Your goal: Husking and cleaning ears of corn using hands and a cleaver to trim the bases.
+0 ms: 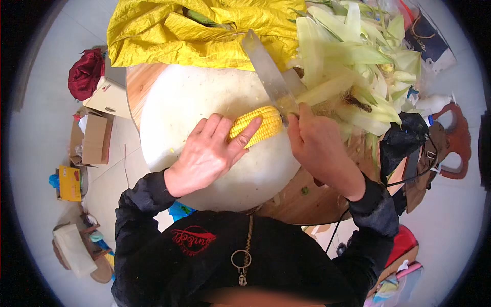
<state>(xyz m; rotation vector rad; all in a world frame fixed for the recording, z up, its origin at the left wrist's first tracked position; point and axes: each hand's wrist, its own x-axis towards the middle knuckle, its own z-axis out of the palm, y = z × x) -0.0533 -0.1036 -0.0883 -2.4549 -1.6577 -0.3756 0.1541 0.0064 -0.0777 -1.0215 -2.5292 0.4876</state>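
A husked ear of yellow corn (264, 124) lies on a round white cutting board (234, 176). My left hand (211, 151) grips it from the left, with one finger stretched along its top. In my right hand (320, 144) is a knife with a broad metal blade (268, 73). The blade points away from me and stands at the right end of the ear, where kernels and husk meet. Just beyond it, a pale green husk (326, 88) stretches to the upper right, blurred. The knife's handle is mostly hidden by my fingers.
A heap of corn husks (368, 50) covers the table's far right. A yellow woven sack (153, 34) lies along the far edge. The wooden tabletop (322, 203) shows at lower right, beside a black mesh bag (402, 142). An open cardboard box (94, 138) stands on the left.
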